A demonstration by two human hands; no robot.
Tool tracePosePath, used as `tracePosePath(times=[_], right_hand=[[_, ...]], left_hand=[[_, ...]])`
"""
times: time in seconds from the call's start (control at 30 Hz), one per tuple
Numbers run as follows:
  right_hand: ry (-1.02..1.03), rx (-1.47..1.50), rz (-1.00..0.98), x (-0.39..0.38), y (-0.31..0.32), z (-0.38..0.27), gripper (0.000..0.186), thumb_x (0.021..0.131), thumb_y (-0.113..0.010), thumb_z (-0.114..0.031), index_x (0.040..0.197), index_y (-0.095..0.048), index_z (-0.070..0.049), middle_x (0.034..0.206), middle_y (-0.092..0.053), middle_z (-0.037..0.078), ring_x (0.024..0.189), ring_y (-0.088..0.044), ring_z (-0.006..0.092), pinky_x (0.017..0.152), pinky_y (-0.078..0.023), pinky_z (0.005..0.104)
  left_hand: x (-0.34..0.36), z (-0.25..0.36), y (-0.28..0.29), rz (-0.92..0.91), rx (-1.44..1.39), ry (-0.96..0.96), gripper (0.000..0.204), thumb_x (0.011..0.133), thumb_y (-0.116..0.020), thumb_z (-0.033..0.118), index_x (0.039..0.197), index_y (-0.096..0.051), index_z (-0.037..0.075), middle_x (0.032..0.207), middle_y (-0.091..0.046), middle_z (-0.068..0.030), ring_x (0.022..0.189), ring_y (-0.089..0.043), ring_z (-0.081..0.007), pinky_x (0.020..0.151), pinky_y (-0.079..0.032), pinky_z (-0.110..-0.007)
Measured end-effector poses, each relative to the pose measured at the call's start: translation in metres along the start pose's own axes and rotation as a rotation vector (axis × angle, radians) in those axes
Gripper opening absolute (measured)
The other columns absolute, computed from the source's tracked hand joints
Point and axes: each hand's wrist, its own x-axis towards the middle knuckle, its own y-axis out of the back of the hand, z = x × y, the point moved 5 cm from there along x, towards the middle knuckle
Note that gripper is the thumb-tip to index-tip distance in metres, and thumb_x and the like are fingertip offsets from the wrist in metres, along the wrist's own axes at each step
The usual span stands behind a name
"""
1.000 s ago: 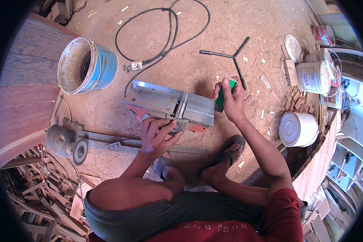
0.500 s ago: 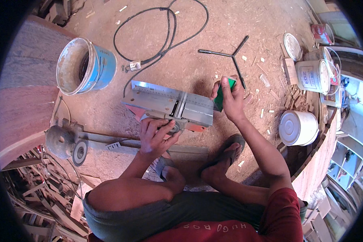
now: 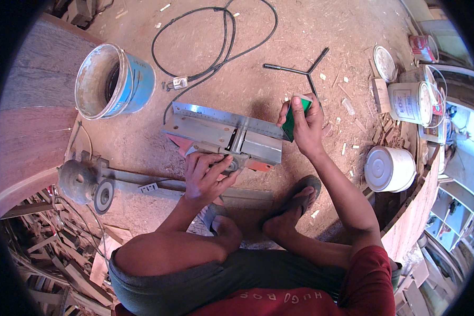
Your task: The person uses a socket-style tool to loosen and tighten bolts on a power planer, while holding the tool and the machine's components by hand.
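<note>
Hands apart: left hand (image 3: pixel 205 176) presses the grey planer's (image 3: pixel 226 139) six-o'clock edge on the floor; right hand (image 3: pixel 305 124) pinches a green block (image 3: pixel 291 122) at its three-o'clock end, open sawdust floor (image 3: pixel 300 31) toward twelve

Left hand (image 3: pixel 205 176) rests on the upturned planer (image 3: pixel 224 138); right hand (image 3: pixel 305 126) holds a green block (image 3: pixel 295 117) at its end.

You squat on a sawdust floor (image 3: pixel 300 31) carrying an upturned planer (image 3: pixel 224 138), blue bucket (image 3: pixel 113 81), black cable (image 3: pixel 210 37), Y-shaped wrench (image 3: pixel 303 71) and white tubs (image 3: pixel 388 168).
</note>
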Motion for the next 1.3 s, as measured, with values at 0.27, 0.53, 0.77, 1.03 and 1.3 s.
tracePosePath(times=[0.27, 0.53, 0.77, 1.03, 1.3], right_hand=[[-0.022, -0.019, -0.002, -0.001, 0.002, 0.005, 0.026, 0.112, -0.053, -0.027, 0.102, -0.043, -0.005, 0.078, -0.065, 0.009, 0.063, -0.064, 0.0129, 0.058, -0.054, 0.0291], [-0.013, 0.048, 0.007, -0.006, 0.000, 0.010, 0.025, 0.112, -0.053, -0.026, 0.102, -0.043, -0.005, 0.078, -0.065, 0.009, 0.063, -0.064, 0.0132, 0.058, -0.055, 0.0302], [-0.007, 0.051, 0.017, -0.007, 0.003, 0.013, 0.024, 0.112, -0.053, -0.025, 0.102, -0.043, -0.005, 0.079, -0.066, 0.009, 0.063, -0.064, 0.0133, 0.058, -0.055, 0.0300], [-0.010, 0.036, 0.008, -0.006, 0.003, 0.013, 0.026, 0.112, -0.053, -0.026, 0.102, -0.043, -0.005, 0.079, -0.066, 0.009, 0.063, -0.064, 0.0135, 0.058, -0.055, 0.0299], [-0.033, 0.045, 0.022, -0.007, 0.002, 0.013, 0.026, 0.112, -0.053, -0.027, 0.100, -0.041, -0.006, 0.078, -0.065, 0.009, 0.063, -0.064, 0.0137, 0.058, -0.055, 0.0301]], left_hand=[[-0.003, -0.002, -0.002, 0.007, -0.002, 0.020, 0.049, 0.065, -0.095, 0.020, 0.110, -0.077, 0.011, 0.106, -0.065, -0.0018, 0.096, -0.059, -0.0246, 0.083, -0.049, -0.041], [-0.001, -0.001, -0.002, 0.009, -0.010, 0.018, 0.050, 0.064, -0.095, 0.016, 0.110, -0.077, 0.010, 0.106, -0.065, -0.0035, 0.097, -0.059, -0.0256, 0.083, -0.050, -0.040], [-0.002, -0.002, -0.002, 0.007, 0.002, -0.003, 0.052, 0.061, -0.096, 0.013, 0.109, -0.076, 0.010, 0.107, -0.065, -0.0053, 0.099, -0.059, -0.0264, 0.081, -0.051, -0.039], [-0.001, -0.001, -0.001, 0.000, 0.003, 0.008, 0.052, 0.062, -0.096, 0.014, 0.110, -0.076, 0.010, 0.106, -0.064, -0.0049, 0.098, -0.058, -0.0259, 0.081, -0.051, -0.039], [-0.002, -0.001, -0.002, -0.010, 0.007, 0.004, 0.052, 0.062, -0.096, 0.014, 0.110, -0.077, 0.010, 0.106, -0.064, -0.0049, 0.097, -0.058, -0.0259, 0.082, -0.051, -0.039]])
